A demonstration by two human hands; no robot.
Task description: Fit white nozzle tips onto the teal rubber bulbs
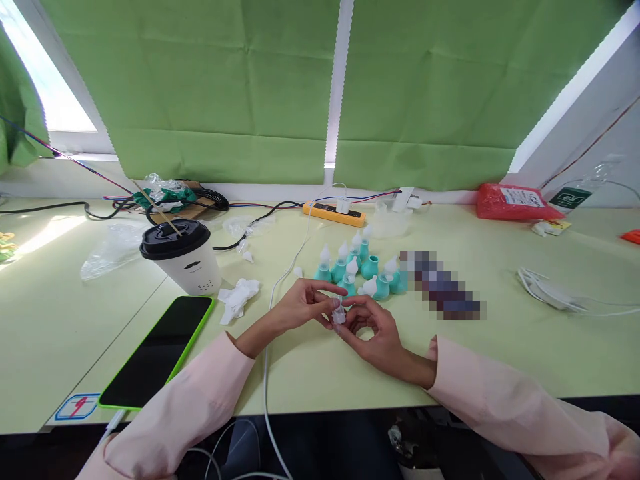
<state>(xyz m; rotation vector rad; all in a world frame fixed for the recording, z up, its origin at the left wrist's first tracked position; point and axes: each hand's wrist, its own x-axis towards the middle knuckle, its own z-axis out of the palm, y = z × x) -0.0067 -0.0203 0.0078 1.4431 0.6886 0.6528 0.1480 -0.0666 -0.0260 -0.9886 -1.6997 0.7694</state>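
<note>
Between my two hands is a small translucent plastic piece (pixel 339 315), held over the near middle of the table. My left hand (pixel 305 307) pinches it from the left with thumb and fingers. From the right, my right hand (pixel 373 333) has thumb and fingertips closed on the same piece. Just beyond my fingers stand several teal rubber bulbs (pixel 370 267), many topped with a clear collar and a white pointed tip (pixel 343 251). One white tip (pixel 369 287) leans sideways at the near side of the group. The piece's exact shape is partly hidden by my fingers.
To the left are a lidded paper cup (pixel 193 267), a phone (pixel 160 350) and a crumpled tissue (pixel 239 299). A white cable (pixel 273 300) runs past my left wrist. Behind are an orange power strip (pixel 334 214) and a red package (pixel 517 201). A coiled cable (pixel 547 291) lies right.
</note>
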